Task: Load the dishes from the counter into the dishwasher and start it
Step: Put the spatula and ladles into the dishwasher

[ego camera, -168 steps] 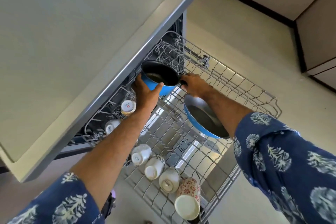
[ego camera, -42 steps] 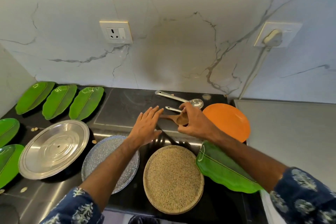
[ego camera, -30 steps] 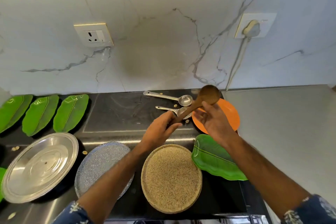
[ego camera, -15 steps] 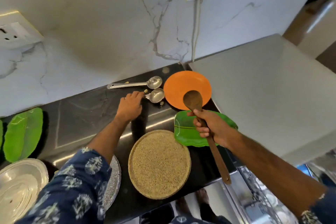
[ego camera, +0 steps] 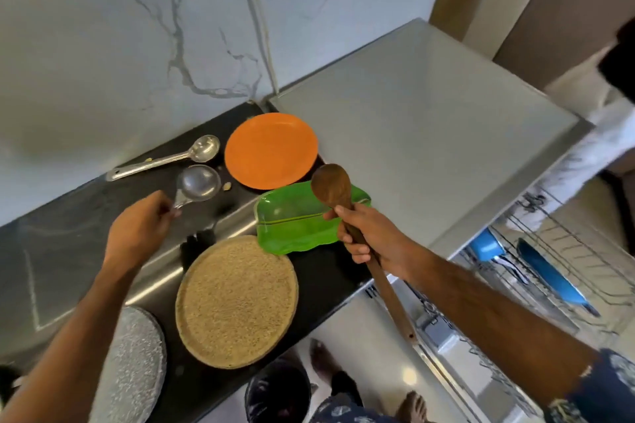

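My right hand grips a wooden spoon by its handle, bowl end up, over the green leaf-shaped plate. My left hand holds the handle of a steel ladle, lifted just above the black counter. A second steel ladle lies by the wall. An orange plate, a round woven plate and a speckled grey plate lie on the counter. At the right the dishwasher rack is pulled out, with a blue pot and a blue pan in it.
The dishwasher's grey top adjoins the counter on the right. A power cord runs down the marble wall. My feet and a dark bin are on the floor below the counter edge.
The view has swung right, toward the dishwasher. My left hand has picked the smaller ladle up off the counter. My right hand still carries the wooden spoon.
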Motion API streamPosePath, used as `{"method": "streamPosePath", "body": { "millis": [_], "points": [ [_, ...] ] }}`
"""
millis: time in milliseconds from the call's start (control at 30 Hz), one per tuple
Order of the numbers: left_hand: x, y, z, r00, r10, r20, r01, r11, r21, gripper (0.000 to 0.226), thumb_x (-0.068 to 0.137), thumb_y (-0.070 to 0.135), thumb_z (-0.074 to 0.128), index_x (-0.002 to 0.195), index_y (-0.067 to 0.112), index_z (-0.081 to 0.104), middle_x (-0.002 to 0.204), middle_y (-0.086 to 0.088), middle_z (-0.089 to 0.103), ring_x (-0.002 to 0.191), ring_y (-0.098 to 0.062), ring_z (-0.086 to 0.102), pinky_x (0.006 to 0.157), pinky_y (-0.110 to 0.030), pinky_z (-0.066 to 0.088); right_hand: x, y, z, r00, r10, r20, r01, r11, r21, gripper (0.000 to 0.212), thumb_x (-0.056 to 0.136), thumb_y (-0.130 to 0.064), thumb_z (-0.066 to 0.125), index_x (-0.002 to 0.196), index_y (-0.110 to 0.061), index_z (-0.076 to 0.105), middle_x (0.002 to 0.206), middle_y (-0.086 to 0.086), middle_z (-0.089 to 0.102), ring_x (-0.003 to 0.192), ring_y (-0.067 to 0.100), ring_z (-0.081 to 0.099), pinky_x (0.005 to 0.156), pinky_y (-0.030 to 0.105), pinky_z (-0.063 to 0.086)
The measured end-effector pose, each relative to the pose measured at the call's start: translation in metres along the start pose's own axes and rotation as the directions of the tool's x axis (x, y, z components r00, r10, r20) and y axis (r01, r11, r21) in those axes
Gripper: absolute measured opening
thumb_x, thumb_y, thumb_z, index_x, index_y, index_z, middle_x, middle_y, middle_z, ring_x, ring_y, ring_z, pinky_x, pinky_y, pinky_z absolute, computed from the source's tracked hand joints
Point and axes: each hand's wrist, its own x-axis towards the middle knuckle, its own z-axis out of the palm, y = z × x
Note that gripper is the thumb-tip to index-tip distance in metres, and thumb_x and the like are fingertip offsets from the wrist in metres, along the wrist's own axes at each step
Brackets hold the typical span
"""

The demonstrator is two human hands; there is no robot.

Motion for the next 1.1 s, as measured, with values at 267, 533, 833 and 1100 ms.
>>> {"method": "streamPosePath", "body": {
  "millis": [267,533,833,1100],
  "points": [
    [-0.143,0.154,0.040,0.960,0.219,0.176,-0.008,0.647,-0.762,0.028,0.081,0.009,0.078,0.090,0.029,0.062,0.072,0.007,0.069,0.061,0.000,0.060,0.057,-0.015,0.047,-0.106,0.033,-0.079,0.997,-0.076,-0.034,0.076,0.997,-0.004,0.039,0.102,-0.039,0.048,0.111,-0.003,0.059,0.062,0.005,0.046,0.037,0.009,0.030,0.035,0.018,0.023],
    [-0.317,0.388,0.168,0.827,0.398,0.397,0.152,0.523,-0.839,0.033,0.079,0.000,0.070,0.107,0.004,0.053,0.072,-0.004,0.063,0.057,-0.011,0.059,0.050,-0.017,0.046,-0.275,0.122,-0.240,0.965,-0.152,-0.215,0.150,0.988,-0.023,0.044,0.100,-0.041,0.050,0.093,-0.005,0.073,0.069,0.010,0.054,0.059,0.019,0.053,0.052,0.029,0.050],
    [-0.454,0.599,0.244,0.730,0.371,0.574,0.293,0.589,-0.753,0.019,0.093,0.001,0.063,0.109,0.007,0.054,0.087,-0.020,0.068,0.061,-0.019,0.061,0.049,-0.027,0.051,-0.465,0.198,-0.438,0.835,-0.220,-0.504,0.199,0.975,-0.096,0.025,0.100,-0.023,0.056,0.109,-0.001,0.063,0.079,0.012,0.051,0.073,0.020,0.052,0.066,0.024,0.053],
    [-0.466,0.700,0.282,0.747,0.297,0.595,0.407,0.504,-0.762,0.025,0.095,0.035,0.059,0.096,0.011,0.065,0.083,-0.016,0.075,0.075,-0.032,0.072,0.074,-0.056,0.060,-0.492,0.190,-0.545,0.754,-0.280,-0.594,-0.031,0.889,-0.458,0.015,0.095,-0.032,0.062,0.102,-0.021,0.069,0.088,-0.002,0.069,0.079,0.011,0.063,0.067,0.020,0.046]
  ]
}}
